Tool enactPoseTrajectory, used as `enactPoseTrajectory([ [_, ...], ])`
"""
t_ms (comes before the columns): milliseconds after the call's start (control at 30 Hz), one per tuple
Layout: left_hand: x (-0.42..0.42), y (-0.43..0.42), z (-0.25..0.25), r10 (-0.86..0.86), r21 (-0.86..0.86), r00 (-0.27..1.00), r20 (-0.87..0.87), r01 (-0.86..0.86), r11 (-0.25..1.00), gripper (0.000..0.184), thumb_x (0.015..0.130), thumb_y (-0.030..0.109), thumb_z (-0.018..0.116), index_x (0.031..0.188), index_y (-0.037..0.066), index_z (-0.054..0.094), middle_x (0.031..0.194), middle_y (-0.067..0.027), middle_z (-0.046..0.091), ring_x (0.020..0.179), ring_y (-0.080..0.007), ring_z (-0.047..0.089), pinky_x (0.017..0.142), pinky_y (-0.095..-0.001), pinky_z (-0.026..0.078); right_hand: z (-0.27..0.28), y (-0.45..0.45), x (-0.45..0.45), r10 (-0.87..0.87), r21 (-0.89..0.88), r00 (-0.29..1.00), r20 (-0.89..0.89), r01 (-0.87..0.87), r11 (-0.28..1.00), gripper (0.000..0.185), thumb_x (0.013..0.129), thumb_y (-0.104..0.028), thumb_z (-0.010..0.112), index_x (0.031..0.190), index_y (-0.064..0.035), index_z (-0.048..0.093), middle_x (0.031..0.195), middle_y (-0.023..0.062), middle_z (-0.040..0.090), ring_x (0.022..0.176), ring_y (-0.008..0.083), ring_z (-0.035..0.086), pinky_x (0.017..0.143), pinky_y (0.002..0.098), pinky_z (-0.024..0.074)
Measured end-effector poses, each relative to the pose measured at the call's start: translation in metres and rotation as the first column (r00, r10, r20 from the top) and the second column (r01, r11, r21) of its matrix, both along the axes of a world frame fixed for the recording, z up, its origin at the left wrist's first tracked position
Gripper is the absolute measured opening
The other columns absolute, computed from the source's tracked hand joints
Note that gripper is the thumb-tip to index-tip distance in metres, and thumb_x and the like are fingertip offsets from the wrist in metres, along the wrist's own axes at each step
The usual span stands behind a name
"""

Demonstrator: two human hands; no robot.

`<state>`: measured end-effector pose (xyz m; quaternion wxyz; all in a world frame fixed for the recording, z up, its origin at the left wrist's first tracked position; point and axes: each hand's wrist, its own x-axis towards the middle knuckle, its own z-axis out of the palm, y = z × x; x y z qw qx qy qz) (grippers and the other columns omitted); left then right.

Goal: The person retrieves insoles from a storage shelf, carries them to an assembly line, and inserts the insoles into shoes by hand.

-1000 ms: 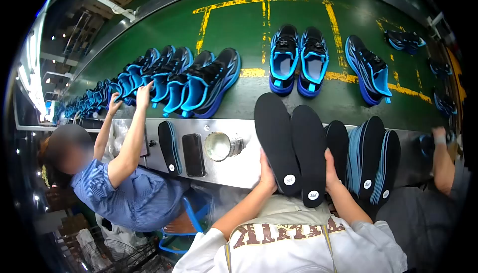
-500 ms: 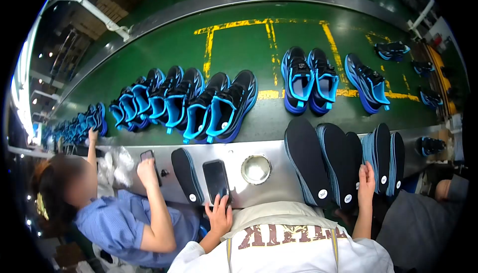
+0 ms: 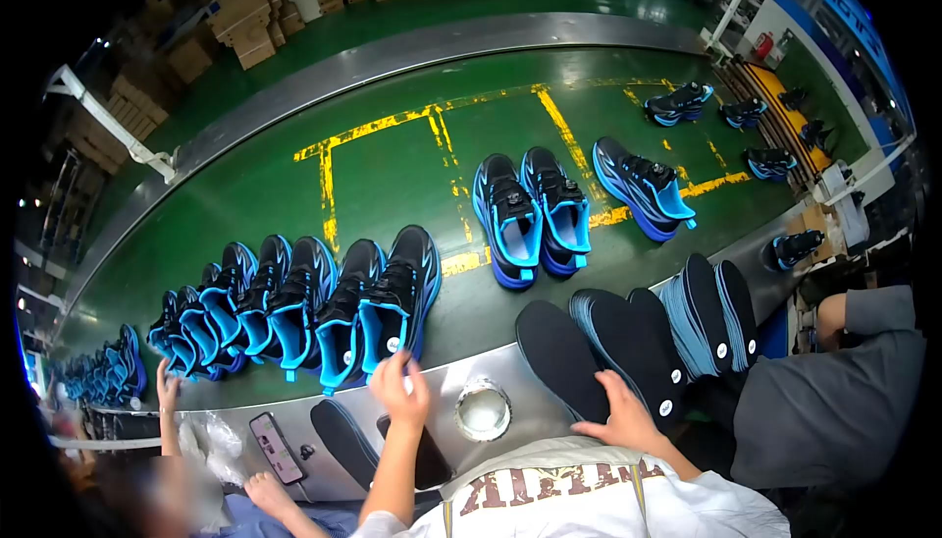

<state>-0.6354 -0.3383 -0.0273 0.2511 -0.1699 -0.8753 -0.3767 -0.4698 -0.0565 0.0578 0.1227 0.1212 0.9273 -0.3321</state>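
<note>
Left hand (image 3: 400,388) now forward, near shoe (image 3: 408,283)

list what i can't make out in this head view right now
In the head view:
Dark phone: partly hidden behind the left arm.
Insole: heel end covered by the right hand.
Shoe: left hand overlaps its heel, contact unclear.
Stickers: print too small to read.
Far-left shoes: too blurred and crowded to count.
</note>
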Motion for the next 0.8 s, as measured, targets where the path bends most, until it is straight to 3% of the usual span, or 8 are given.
enactPoseTrajectory([
  [133,-0.070,0.115,0.045,-0.432,-0.264,0.898,-0.080,0.399,0.878,0.030,0.066,0.011,0.066,0.095,0.005,0.058,0.088,-0.0085,0.058,0.080,-0.0256,0.053,0.072,-0.0351,0.040,-0.004,0.007,-0.001,0.047,-0.010,0.998,0.050,-0.047,0.999,0.077,0.072,-0.039,0.066,0.130,-0.0057,0.028,0.128,0.0298,0.029,0.117,0.0421,0.034,0.096,0.0406,0.0331],
  [233,-0.116,0.188,0.024,-0.613,-0.544,0.789,-0.026,0.504,0.671,0.054,0.077,0.035,0.059,0.126,0.024,0.041,0.094,-0.0130,0.056,0.082,-0.0266,0.054,0.070,-0.0363,0.039,-0.003,0.023,0.003,0.127,0.064,0.986,-0.106,-0.121,0.991,0.071,0.073,-0.032,0.063,0.128,-0.0005,0.032,0.127,0.0307,0.031,0.110,0.0422,0.040,0.092,0.0413,0.0361],
  [300,-0.132,0.223,0.017,-0.514,-0.667,0.733,0.446,0.655,0.355,0.046,0.082,0.037,0.050,0.125,0.024,0.040,0.090,-0.0148,0.058,0.077,-0.0280,0.057,0.068,-0.0368,0.041,0.008,0.036,0.004,0.135,0.023,0.980,-0.148,-0.133,0.991,0.066,0.073,-0.028,0.063,0.125,0.0032,0.036,0.126,0.0311,0.032,0.106,0.0423,0.042,0.091,0.0416,0.0371],
  [367,-0.139,0.253,0.007,-0.549,-0.518,0.614,0.567,0.784,0.343,0.037,0.086,0.038,0.043,0.118,0.020,0.045,0.080,-0.0151,0.060,0.070,-0.0297,0.059,0.064,-0.0391,0.043,0.020,0.054,0.006,0.135,-0.041,0.951,-0.279,-0.152,0.988,0.045,0.079,-0.014,0.055,0.116,0.0084,0.044,0.120,0.0291,0.042,0.101,0.0387,0.047,0.090,0.0394,0.0374],
  [500,-0.125,0.299,-0.014,-0.537,-0.331,0.680,0.498,0.722,0.607,0.033,0.085,0.038,0.045,0.109,0.015,0.048,0.071,-0.0163,0.059,0.068,-0.0333,0.059,0.062,-0.0427,0.045,0.068,0.099,-0.020,-0.263,-0.266,0.958,-0.118,0.224,0.937,0.025,0.083,-0.012,0.051,0.102,0.0028,0.057,0.118,0.0223,0.049,0.091,0.0282,0.056,0.080,0.0328,0.0443],
  [567,-0.112,0.304,0.011,-0.450,-0.354,0.719,0.530,0.670,0.652,0.044,0.079,0.033,0.051,0.115,0.009,0.046,0.085,-0.0164,0.058,0.078,-0.0303,0.056,0.069,-0.0411,0.041,0.067,0.130,-0.042,-0.218,-0.151,0.901,-0.375,0.172,0.973,0.012,0.078,-0.008,0.056,0.085,0.0019,0.060,0.110,0.0208,0.055,0.082,0.0259,0.058,0.073,0.0310,0.0458],
  [700,-0.115,0.285,0.015,-0.447,-0.335,0.879,-0.168,0.375,0.864,0.055,0.062,0.028,0.065,0.111,0.009,0.050,0.111,-0.0096,0.049,0.096,-0.0238,0.048,0.077,-0.0378,0.034,0.079,0.154,-0.099,-0.087,0.041,0.859,-0.505,0.125,0.991,0.006,0.069,-0.003,0.063,0.068,0.0012,0.059,0.104,0.0186,0.059,0.067,0.0233,0.056,0.062,0.0305,0.0446],
  [800,-0.133,0.273,0.014,-0.235,-0.196,0.972,0.029,0.236,0.952,0.059,0.071,0.024,0.063,0.121,0.005,0.039,0.108,-0.0166,0.050,0.098,-0.0306,0.049,0.080,-0.0382,0.037,0.065,0.156,-0.135,0.157,0.231,0.808,-0.567,-0.027,0.973,0.009,0.067,-0.006,0.062,0.061,-0.0011,0.057,0.098,0.0115,0.061,0.063,0.0242,0.052,0.060,0.0320,0.0445],
])
